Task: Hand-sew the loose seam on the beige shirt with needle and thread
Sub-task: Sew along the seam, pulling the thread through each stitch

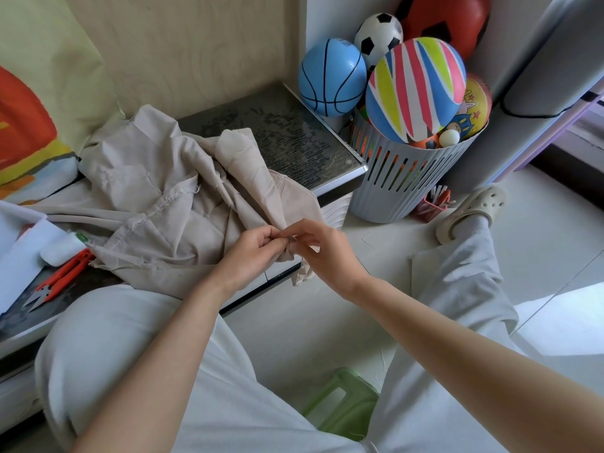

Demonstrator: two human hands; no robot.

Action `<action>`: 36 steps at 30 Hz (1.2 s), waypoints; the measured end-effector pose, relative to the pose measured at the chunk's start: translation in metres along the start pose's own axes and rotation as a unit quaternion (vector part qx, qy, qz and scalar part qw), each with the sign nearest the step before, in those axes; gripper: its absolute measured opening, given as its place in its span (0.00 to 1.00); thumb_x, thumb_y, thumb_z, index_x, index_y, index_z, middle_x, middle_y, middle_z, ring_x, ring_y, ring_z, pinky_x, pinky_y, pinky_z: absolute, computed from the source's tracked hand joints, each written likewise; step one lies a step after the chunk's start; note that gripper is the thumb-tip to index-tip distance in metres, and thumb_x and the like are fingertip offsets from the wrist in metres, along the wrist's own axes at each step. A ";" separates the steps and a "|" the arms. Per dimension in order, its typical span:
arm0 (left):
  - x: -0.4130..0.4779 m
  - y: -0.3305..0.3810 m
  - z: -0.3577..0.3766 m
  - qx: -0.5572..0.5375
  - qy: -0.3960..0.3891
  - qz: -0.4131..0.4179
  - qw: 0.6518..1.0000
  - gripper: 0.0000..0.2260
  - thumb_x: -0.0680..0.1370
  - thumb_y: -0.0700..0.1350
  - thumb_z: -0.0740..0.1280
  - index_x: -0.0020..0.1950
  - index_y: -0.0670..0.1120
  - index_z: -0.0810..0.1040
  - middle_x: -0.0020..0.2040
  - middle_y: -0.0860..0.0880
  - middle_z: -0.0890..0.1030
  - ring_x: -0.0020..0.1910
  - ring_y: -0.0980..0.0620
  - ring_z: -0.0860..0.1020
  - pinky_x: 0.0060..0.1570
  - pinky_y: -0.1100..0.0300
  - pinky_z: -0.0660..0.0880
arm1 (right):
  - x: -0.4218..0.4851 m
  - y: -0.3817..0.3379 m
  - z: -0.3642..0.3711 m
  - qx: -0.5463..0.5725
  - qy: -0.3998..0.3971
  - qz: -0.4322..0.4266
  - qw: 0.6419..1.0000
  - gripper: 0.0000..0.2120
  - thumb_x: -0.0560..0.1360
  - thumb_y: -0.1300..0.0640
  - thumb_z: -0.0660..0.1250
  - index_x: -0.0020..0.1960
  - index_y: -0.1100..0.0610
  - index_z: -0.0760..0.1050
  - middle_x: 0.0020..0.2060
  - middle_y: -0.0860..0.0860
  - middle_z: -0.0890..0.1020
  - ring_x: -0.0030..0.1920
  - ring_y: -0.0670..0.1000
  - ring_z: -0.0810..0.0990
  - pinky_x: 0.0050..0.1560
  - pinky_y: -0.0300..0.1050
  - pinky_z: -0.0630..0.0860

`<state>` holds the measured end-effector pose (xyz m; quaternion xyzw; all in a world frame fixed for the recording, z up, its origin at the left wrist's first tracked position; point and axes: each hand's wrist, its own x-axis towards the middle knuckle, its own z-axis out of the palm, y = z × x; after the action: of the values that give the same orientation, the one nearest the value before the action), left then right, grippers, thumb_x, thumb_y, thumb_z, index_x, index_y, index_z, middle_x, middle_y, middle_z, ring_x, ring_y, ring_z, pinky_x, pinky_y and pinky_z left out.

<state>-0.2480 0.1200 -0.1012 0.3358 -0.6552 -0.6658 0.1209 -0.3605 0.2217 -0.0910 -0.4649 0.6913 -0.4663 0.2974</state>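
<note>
The beige shirt (157, 204) lies crumpled on the low dark glass table (294, 132), one edge hanging over the front. My left hand (251, 253) pinches a fold of that hanging edge. My right hand (323, 246) meets it from the right, fingertips pinching what looks like a small metal needle (293, 237) at the cloth. The thread is too fine to make out.
Orange thread snips (58, 279) and a white case (63, 248) lie on the table at the left. A grey slatted basket (405, 178) full of balls stands on the floor to the right. A green stool (343, 403) is under me, between my legs in light trousers.
</note>
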 end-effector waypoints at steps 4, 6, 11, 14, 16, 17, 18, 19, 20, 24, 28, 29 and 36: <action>-0.001 0.003 0.003 -0.041 -0.003 -0.003 0.999 0.07 0.79 0.32 0.60 0.45 0.40 0.75 0.35 0.50 0.81 0.35 0.61 0.80 0.39 0.71 0.75 | -0.001 0.003 0.001 0.001 0.011 -0.006 1.000 0.06 0.73 0.63 0.70 0.47 0.54 0.80 0.42 0.52 0.84 0.45 0.47 0.83 0.54 0.44 0.77; -0.002 0.004 0.003 -0.031 -0.005 -0.001 1.000 0.07 0.79 0.32 0.61 0.45 0.41 0.75 0.36 0.48 0.81 0.35 0.61 0.80 0.39 0.71 0.74 | 0.001 0.005 0.003 -0.006 0.035 -0.010 0.999 0.03 0.73 0.62 0.70 0.45 0.56 0.81 0.44 0.50 0.82 0.46 0.46 0.81 0.54 0.41 0.76; -0.001 0.001 0.000 0.030 0.003 -0.001 1.000 0.06 0.79 0.35 0.61 0.44 0.43 0.75 0.40 0.44 0.79 0.42 0.53 0.77 0.45 0.65 0.74 | 0.001 0.001 0.006 -0.016 0.085 -0.031 0.996 0.04 0.73 0.61 0.69 0.41 0.55 0.79 0.48 0.45 0.79 0.51 0.46 0.77 0.55 0.40 0.73; 0.003 -0.003 -0.002 0.072 0.031 0.000 0.997 0.07 0.80 0.39 0.63 0.42 0.45 0.73 0.37 0.48 0.76 0.38 0.56 0.72 0.41 0.63 0.69 | -0.002 -0.008 0.007 0.111 0.089 0.016 0.990 0.10 0.77 0.63 0.64 0.39 0.52 0.71 0.44 0.52 0.83 0.47 0.52 0.81 0.46 0.50 0.77; 0.005 -0.005 -0.004 0.086 0.053 -0.001 0.995 0.07 0.78 0.45 0.65 0.41 0.47 0.72 0.35 0.49 0.76 0.35 0.56 0.71 0.38 0.62 0.68 | -0.003 -0.011 0.007 0.180 0.103 0.020 0.978 0.10 0.79 0.65 0.60 0.41 0.56 0.67 0.35 0.53 0.80 0.40 0.50 0.80 0.44 0.54 0.77; 0.005 -0.006 -0.004 0.083 0.062 0.002 0.995 0.07 0.77 0.47 0.65 0.40 0.47 0.72 0.34 0.49 0.75 0.35 0.55 0.70 0.38 0.60 0.67 | -0.004 -0.012 0.006 0.203 0.104 0.027 0.973 0.10 0.80 0.65 0.58 0.41 0.57 0.66 0.31 0.51 0.77 0.34 0.47 0.78 0.41 0.55 0.76; 0.005 -0.006 -0.004 0.080 0.071 0.007 0.994 0.07 0.77 0.47 0.64 0.40 0.47 0.71 0.34 0.49 0.75 0.34 0.55 0.70 0.37 0.59 0.66 | -0.005 -0.009 0.006 0.213 0.102 0.040 0.971 0.09 0.81 0.65 0.56 0.42 0.58 0.64 0.29 0.50 0.73 0.30 0.44 0.75 0.38 0.54 0.75; 0.004 -0.005 -0.004 0.078 0.082 0.013 0.993 0.08 0.78 0.44 0.64 0.39 0.48 0.70 0.33 0.50 0.74 0.33 0.57 0.69 0.36 0.59 0.66 | -0.007 -0.006 0.006 0.206 0.096 0.058 0.972 0.08 0.82 0.64 0.54 0.43 0.59 0.64 0.29 0.49 0.70 0.27 0.42 0.72 0.34 0.51 0.74; 0.004 -0.005 -0.003 0.074 0.093 0.020 0.993 0.09 0.79 0.42 0.63 0.39 0.48 0.70 0.32 0.51 0.73 0.31 0.59 0.68 0.35 0.61 0.65 | -0.010 0.000 0.006 0.185 0.085 0.083 0.976 0.08 0.82 0.63 0.53 0.44 0.60 0.64 0.29 0.48 0.68 0.26 0.42 0.69 0.32 0.48 0.71; 0.001 0.000 0.000 0.049 0.106 0.044 0.992 0.09 0.80 0.38 0.60 0.40 0.46 0.69 0.33 0.49 0.71 0.28 0.64 0.68 0.32 0.71 0.65 | -0.023 0.028 0.004 0.024 0.017 0.178 0.984 0.08 0.82 0.58 0.51 0.49 0.59 0.66 0.33 0.46 0.69 0.33 0.47 0.66 0.36 0.41 0.65; 0.002 -0.001 -0.002 0.037 0.101 0.049 0.993 0.09 0.81 0.37 0.60 0.41 0.45 0.69 0.35 0.49 0.72 0.30 0.65 0.69 0.34 0.73 0.66 | -0.038 0.054 0.003 -0.118 -0.059 0.249 0.959 0.07 0.81 0.60 0.49 0.52 0.56 0.65 0.36 0.45 0.70 0.41 0.53 0.71 0.36 0.43 0.65; 0.002 -0.001 -0.002 0.033 0.101 0.050 0.993 0.09 0.81 0.37 0.59 0.42 0.45 0.69 0.35 0.49 0.72 0.31 0.64 0.69 0.34 0.73 0.66 | -0.041 0.060 0.002 -0.144 -0.070 0.266 0.951 0.07 0.81 0.59 0.49 0.53 0.57 0.65 0.37 0.47 0.72 0.42 0.55 0.71 0.38 0.43 0.65; 0.002 -0.001 -0.001 0.032 0.103 0.049 0.993 0.08 0.80 0.38 0.61 0.41 0.46 0.70 0.36 0.48 0.73 0.33 0.61 0.68 0.35 0.73 0.66 | -0.040 0.063 -0.008 -0.137 0.021 0.266 0.954 0.03 0.79 0.59 0.56 0.52 0.56 0.67 0.36 0.52 0.76 0.36 0.53 0.72 0.35 0.43 0.68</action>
<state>-0.2485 0.1178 -0.1031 0.3736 -0.6758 -0.5998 0.2098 -0.3747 0.2698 -0.1473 -0.2909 0.8532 -0.2807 0.3296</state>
